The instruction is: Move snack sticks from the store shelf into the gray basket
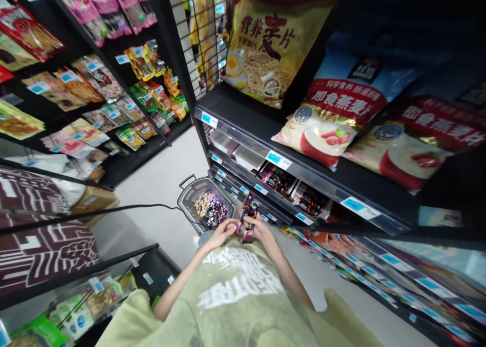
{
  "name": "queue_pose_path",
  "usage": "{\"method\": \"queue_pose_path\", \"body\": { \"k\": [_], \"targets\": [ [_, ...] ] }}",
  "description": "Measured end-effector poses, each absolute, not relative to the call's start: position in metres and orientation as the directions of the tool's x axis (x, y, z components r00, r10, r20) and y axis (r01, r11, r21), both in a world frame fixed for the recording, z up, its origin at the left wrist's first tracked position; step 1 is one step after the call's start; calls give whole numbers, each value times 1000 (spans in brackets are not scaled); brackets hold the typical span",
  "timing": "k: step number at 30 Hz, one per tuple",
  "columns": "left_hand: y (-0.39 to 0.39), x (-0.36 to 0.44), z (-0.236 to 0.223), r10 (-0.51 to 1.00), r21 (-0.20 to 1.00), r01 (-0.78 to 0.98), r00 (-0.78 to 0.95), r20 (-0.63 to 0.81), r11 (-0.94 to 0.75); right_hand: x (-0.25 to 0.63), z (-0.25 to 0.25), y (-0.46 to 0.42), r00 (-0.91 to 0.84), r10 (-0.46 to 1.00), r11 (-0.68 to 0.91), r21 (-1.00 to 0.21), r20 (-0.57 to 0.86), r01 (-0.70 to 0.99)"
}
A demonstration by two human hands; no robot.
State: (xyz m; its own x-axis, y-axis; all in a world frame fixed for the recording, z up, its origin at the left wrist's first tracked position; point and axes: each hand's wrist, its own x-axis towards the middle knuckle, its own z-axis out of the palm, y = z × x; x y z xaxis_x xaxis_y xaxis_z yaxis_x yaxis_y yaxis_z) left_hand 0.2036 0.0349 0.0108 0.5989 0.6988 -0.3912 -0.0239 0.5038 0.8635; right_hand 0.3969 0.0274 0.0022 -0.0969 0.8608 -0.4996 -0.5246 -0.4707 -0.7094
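Note:
In front of my green shirt, both of my hands are together near chest height. My left hand (227,230) has its fingers pinched at the edge of small dark, purple-and-pink wrapped snack packets (248,207). My right hand (260,227) closes on the same little bunch from the other side. The print on the packets is too small to read. Below and beyond my left hand, a grey shopping basket (184,201) stands on the floor with several similar dark packets and some beige ones in it. Open boxes of like packets (276,178) sit on the shelf ahead.
To the right, a black shelf edge (243,129) juts out beneath large cereal bags (330,114). A rack of hanging snack bags (98,78) stands at the left. A black cord (125,206) crosses toward the basket over the pale floor (152,172).

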Motion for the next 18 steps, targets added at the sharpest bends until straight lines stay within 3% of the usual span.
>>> {"method": "queue_pose_path", "body": {
  "k": [4, 7, 13, 18],
  "targets": [
    [32, 201, 5, 738, 877, -46, 563, -372, 478, 386, 1, 31, 79, 869, -412, -802, -489, -432],
    [29, 199, -1, 756, 891, -34, 545, -363, 453, 383, 2, 32, 106, 863, -418, -817, -494, -397],
    [28, 190, -6, 790, 913, 46, 485, -374, 404, 384, 10, 31, -71, 857, -478, -737, -510, -477],
    [28, 187, -4, 811, 921, 85, 449, -376, 380, 380, 16, 32, -62, 848, -478, -711, -526, -516]
  ]
}}
